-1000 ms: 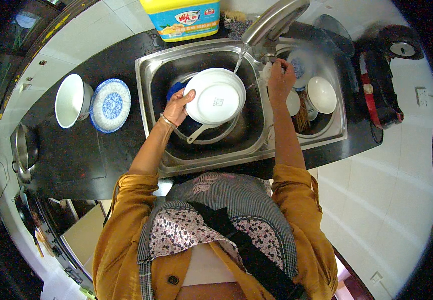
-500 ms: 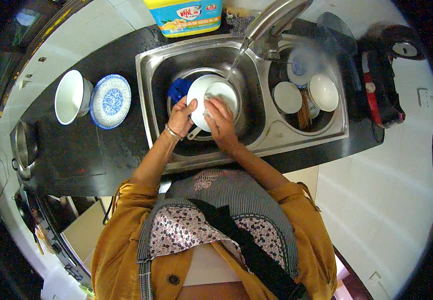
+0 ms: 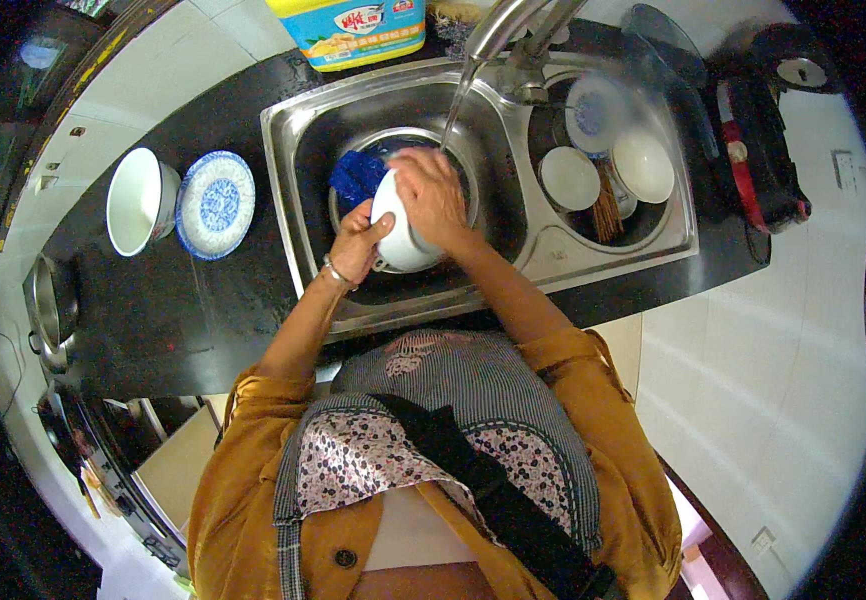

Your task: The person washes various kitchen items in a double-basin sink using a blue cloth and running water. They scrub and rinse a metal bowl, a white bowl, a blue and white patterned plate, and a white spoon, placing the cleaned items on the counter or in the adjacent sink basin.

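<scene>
A white bowl (image 3: 408, 240) is held tilted over the left sink basin, its outer wall turned up. My left hand (image 3: 357, 240) grips its left edge with the thumb on the outside. Over its far and right side my right hand (image 3: 433, 200) is wrapped, the fingers curled at the rim and partly blurred. Beneath is a round metal basin (image 3: 472, 178) in the sink, with a bundled blue cloth (image 3: 356, 177) at its left side. Water (image 3: 453, 115) runs from the faucet (image 3: 498, 30) just beyond my right hand.
In the right sink basin are two white bowls (image 3: 570, 178), a plate (image 3: 588, 115) and several chopsticks (image 3: 608, 210). A blue-patterned plate (image 3: 215, 205) and a deep white bowl (image 3: 133, 205) occupy the left counter. A yellow-and-blue jug (image 3: 358, 40) stands behind the sink.
The bowl has tipped from facing up to showing its outer wall. My right hand has moved from the bowl's inside to its far rim and outer side; my left hand still holds it.
</scene>
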A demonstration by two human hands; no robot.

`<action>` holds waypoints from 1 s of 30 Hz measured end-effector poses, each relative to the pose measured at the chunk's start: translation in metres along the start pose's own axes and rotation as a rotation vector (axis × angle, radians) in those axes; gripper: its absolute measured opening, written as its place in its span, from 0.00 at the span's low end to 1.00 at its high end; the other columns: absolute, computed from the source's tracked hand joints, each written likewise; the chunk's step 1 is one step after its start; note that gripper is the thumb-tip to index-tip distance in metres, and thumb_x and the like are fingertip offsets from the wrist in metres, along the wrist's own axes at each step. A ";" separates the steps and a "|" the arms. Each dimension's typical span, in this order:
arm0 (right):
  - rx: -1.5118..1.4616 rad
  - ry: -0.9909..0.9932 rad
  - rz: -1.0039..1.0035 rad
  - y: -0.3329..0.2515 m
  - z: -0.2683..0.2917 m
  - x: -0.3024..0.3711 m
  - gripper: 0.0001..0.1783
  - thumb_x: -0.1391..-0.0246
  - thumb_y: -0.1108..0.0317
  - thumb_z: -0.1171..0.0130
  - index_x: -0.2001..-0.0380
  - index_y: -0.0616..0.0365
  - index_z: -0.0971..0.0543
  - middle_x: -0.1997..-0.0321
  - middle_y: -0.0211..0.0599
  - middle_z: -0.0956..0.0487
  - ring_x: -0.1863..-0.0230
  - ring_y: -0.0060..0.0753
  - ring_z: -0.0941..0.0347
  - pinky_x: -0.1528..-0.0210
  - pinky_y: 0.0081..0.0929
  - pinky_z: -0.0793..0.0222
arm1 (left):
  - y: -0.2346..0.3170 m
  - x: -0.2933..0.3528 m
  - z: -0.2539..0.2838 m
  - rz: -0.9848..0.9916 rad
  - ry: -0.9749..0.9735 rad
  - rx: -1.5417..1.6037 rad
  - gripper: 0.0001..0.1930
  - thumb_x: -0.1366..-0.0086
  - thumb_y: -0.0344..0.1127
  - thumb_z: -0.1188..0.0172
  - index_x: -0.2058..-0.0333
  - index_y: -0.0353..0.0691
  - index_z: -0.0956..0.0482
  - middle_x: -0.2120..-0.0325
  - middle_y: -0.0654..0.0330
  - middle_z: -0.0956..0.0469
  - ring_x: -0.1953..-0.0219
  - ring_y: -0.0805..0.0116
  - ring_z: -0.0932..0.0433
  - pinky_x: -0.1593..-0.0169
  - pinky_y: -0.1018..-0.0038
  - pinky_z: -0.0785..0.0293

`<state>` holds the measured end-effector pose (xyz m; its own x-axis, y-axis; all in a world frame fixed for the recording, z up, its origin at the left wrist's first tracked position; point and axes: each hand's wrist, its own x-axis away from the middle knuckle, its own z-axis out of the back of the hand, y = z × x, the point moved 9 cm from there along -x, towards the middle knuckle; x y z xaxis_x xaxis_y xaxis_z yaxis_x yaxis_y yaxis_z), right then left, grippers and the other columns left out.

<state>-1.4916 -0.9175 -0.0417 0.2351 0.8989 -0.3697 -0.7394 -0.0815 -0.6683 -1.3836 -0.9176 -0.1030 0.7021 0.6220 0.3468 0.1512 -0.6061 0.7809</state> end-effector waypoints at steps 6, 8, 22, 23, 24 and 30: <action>-0.521 0.055 -0.851 0.106 -0.045 0.075 0.28 0.44 0.46 0.66 0.63 0.62 0.29 0.59 0.43 0.28 0.64 0.44 0.30 0.62 0.40 0.35 | 0.009 0.019 0.043 -0.144 0.102 -0.055 0.15 0.44 0.33 0.43 0.59 0.36 0.30 0.66 0.62 0.24 0.66 0.74 0.25 0.64 0.77 0.29; -0.822 0.035 -1.155 0.080 -0.065 0.104 0.32 0.46 0.41 0.67 0.55 0.59 0.33 0.54 0.41 0.30 0.55 0.39 0.33 0.56 0.37 0.37 | 0.017 0.021 0.030 -0.174 0.162 -0.002 0.14 0.44 0.33 0.43 0.60 0.36 0.30 0.67 0.62 0.24 0.67 0.74 0.25 0.65 0.79 0.29; -0.521 0.006 -1.320 0.188 -0.124 0.169 0.20 0.54 0.69 0.55 0.56 0.65 0.35 0.61 0.49 0.29 0.67 0.40 0.29 0.75 0.34 0.32 | -0.067 -0.036 0.011 -0.041 -0.323 -1.605 0.29 0.45 0.45 0.50 0.46 0.42 0.43 0.45 0.45 0.46 0.44 0.47 0.47 0.46 0.50 0.50; -0.445 0.047 -1.225 0.198 -0.126 0.163 0.17 0.54 0.68 0.55 0.60 0.65 0.32 0.63 0.50 0.28 0.66 0.43 0.29 0.69 0.37 0.34 | -0.075 -0.040 0.022 -0.045 -0.304 -1.701 0.31 0.43 0.51 0.53 0.44 0.43 0.45 0.42 0.46 0.52 0.40 0.48 0.54 0.42 0.49 0.57; -0.370 0.087 -1.130 0.211 -0.134 0.160 0.16 0.54 0.66 0.56 0.64 0.65 0.29 0.65 0.51 0.27 0.65 0.45 0.29 0.63 0.39 0.37 | -0.093 -0.052 0.052 0.136 -0.272 -1.606 0.37 0.43 0.64 0.67 0.41 0.46 0.53 0.38 0.53 0.68 0.37 0.55 0.74 0.41 0.49 0.75; -0.443 -0.053 -1.349 0.189 -0.131 0.135 0.25 0.57 0.66 0.48 0.55 0.69 0.36 0.62 0.55 0.28 0.68 0.47 0.27 0.78 0.39 0.29 | -0.104 -0.065 0.105 0.370 0.043 -1.882 0.42 0.45 0.66 0.64 0.40 0.46 0.62 0.39 0.53 0.72 0.37 0.57 0.72 0.41 0.50 0.76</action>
<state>-1.5170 -0.8681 -0.3025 0.5594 0.4088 0.7211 0.2873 0.7204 -0.6313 -1.3724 -0.9469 -0.2613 0.4982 0.6347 0.5908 -0.8372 0.5293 0.1373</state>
